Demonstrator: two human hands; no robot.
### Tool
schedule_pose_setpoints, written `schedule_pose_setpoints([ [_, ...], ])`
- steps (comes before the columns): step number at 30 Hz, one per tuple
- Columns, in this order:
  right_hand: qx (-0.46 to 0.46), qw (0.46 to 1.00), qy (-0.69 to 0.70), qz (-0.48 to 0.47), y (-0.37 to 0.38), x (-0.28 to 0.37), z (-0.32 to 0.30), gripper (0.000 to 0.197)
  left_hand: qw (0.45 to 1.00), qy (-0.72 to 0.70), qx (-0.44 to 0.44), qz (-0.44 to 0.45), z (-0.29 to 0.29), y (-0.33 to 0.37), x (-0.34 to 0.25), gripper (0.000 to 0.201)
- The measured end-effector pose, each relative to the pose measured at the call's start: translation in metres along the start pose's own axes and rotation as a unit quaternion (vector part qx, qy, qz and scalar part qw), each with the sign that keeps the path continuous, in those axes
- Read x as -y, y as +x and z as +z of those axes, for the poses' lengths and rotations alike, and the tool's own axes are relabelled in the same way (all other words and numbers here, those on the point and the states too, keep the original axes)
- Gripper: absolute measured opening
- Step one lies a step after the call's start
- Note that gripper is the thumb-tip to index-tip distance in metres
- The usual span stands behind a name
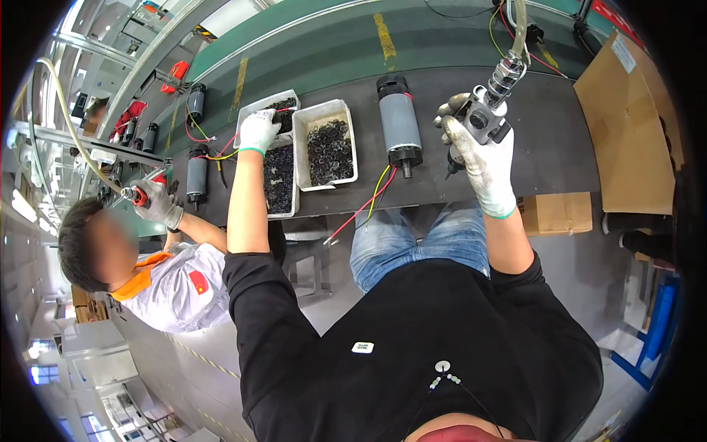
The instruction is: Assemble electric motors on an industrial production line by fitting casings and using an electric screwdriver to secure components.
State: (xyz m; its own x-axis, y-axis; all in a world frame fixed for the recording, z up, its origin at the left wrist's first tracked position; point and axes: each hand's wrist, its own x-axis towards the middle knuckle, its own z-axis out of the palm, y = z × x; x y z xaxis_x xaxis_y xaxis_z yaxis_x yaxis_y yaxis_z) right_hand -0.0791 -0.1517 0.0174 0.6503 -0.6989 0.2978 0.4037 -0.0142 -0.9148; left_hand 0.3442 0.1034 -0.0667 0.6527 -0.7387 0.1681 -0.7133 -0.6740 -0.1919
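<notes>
My left hand [258, 132], in a white glove, reaches to the far end of a white bin [295, 199] of small black parts. Its fingers are drawn together among the parts, and what they pinch is hidden. Wrapped in the white-gloved fingers of my right hand [487, 158] is a grey metal pneumatic tool [482, 118], joined to an air hose [521, 26] and with a dark pointed tip at lower left. Between my hands a grey cylindrical motor [400, 121] lies with its shaft toward me. Red, yellow and black wires [372, 202] trail from it over the table edge.
Beside the motor stands a second white bin [355, 158] of black rings. At left a co-worker's gloved hand [158, 205] holds a red-tipped tool near another motor [197, 175]. Cardboard boxes [626, 132] flank the right side. A green conveyor belt [317, 44] runs behind.
</notes>
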Motion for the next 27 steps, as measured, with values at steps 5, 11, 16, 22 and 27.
schedule_pose_setpoints([
  [5,-0.006,1.0,0.005,0.013,0.004,-0.005,-0.003,0.024,0.988,-0.124,-0.057,-0.075,-0.007,-0.004,0.008,0.027],
  [11,-0.004,1.0,-0.01,0.021,0.006,-0.009,-0.001,0.024,0.976,-0.181,-0.059,-0.103,-0.011,-0.02,0.004,0.029],
  [16,0.0,1.0,0.011,0.007,0.005,-0.006,-0.003,0.024,0.941,-0.305,-0.08,-0.121,-0.046,-0.033,-0.023,0.027],
  [22,-0.018,0.969,0.235,-0.071,0.011,0.022,-0.002,0.027,0.738,-0.658,-0.144,-0.052,-0.119,-0.103,-0.175,0.02],
  [27,0.084,0.86,0.49,-0.114,0.009,0.065,0.022,0.035,0.561,-0.805,-0.188,0.036,-0.108,-0.139,-0.247,0.028],
])
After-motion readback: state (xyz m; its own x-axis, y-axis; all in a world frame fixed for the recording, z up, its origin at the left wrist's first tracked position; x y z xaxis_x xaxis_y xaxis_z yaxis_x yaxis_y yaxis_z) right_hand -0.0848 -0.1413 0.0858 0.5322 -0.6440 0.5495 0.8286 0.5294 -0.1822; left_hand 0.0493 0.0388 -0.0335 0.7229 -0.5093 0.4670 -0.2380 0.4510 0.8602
